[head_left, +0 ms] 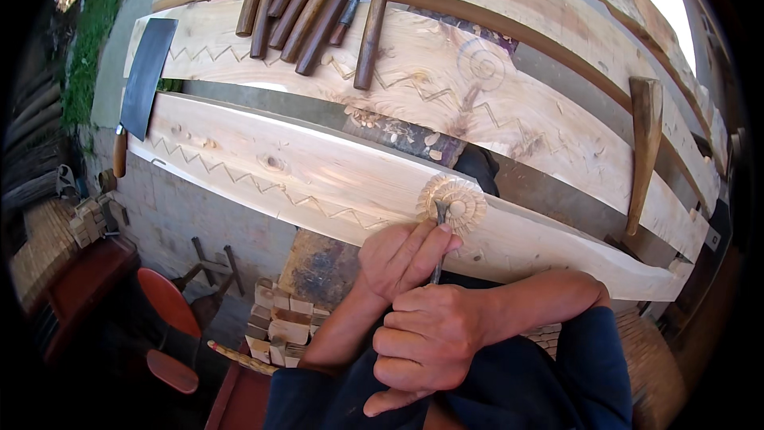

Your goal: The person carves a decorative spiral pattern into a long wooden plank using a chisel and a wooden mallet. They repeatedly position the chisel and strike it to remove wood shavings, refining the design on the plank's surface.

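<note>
My left hand (402,259) grips the metal shaft of a carving chisel (441,215), whose edge rests on a round carved rosette (465,203) on the nearer pale plank (286,183). Below it, my right hand (426,334) is wrapped round the chisel's handle, which is mostly hidden in the fist. A carved zigzag line runs along this plank to the left of the rosette. The farther plank (406,48) bears a similar zigzag and faint drawn circles.
Several wooden-handled tools (318,8) lie on the farther plank. A broad blade (151,64) rests at the left ends, a wooden mallet (645,135) at the right. More boards (541,0) lie behind. Below left are small wood blocks (290,318) and red chairs (167,299).
</note>
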Demonstrator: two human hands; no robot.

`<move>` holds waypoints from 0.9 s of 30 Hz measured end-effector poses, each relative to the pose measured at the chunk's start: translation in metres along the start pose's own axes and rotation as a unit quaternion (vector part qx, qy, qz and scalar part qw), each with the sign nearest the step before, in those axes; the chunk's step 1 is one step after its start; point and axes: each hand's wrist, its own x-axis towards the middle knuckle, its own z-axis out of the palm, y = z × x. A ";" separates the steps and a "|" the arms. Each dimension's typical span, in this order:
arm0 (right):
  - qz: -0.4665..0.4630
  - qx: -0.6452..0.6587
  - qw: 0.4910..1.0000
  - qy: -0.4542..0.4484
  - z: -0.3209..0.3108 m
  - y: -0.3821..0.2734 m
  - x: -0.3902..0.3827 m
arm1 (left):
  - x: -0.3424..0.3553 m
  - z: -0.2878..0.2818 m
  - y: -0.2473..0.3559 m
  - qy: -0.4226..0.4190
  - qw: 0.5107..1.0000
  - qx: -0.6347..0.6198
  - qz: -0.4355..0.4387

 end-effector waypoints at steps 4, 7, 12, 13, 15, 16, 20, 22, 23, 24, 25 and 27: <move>-0.002 0.006 1.000 -0.002 -0.002 0.002 0.001 | 0.002 0.001 0.001 -0.001 1.000 0.002 -0.006; -0.001 0.012 1.000 -0.002 -0.002 0.004 0.000 | 0.002 0.000 0.000 -0.005 1.000 -0.001 -0.010; 0.008 0.025 1.000 0.000 -0.003 0.004 0.000 | 0.001 0.000 0.000 -0.011 1.000 0.000 -0.011; 0.010 0.028 1.000 0.002 -0.004 0.004 0.001 | 0.000 -0.001 -0.001 -0.015 1.000 0.000 -0.011; 0.013 0.031 0.999 0.006 -0.004 0.003 0.002 | 0.001 -0.001 0.000 -0.018 1.000 -0.002 -0.013; 0.012 0.032 0.999 0.008 -0.005 0.004 0.002 | 0.001 -0.001 0.000 -0.017 1.000 -0.001 -0.015; 0.015 0.035 0.999 0.006 -0.005 0.003 0.003 | 0.001 -0.001 0.000 -0.016 1.000 0.002 -0.015; 0.019 0.043 0.999 0.002 -0.008 0.003 0.005 | 0.003 -0.002 0.001 -0.016 1.000 0.003 -0.016; 0.022 0.047 0.999 -0.001 -0.009 0.003 0.007 | 0.003 -0.002 0.001 -0.016 1.000 0.003 -0.017; 0.027 0.053 0.998 0.000 -0.009 0.003 0.008 | 0.003 -0.002 0.001 -0.014 1.000 0.000 -0.022; 0.033 0.059 0.998 0.000 -0.010 0.003 0.009 | 0.003 -0.001 0.002 -0.013 1.000 -0.003 -0.026; 0.040 0.066 0.997 -0.003 -0.011 0.004 0.011 | 0.003 -0.001 0.002 -0.011 0.999 -0.007 -0.035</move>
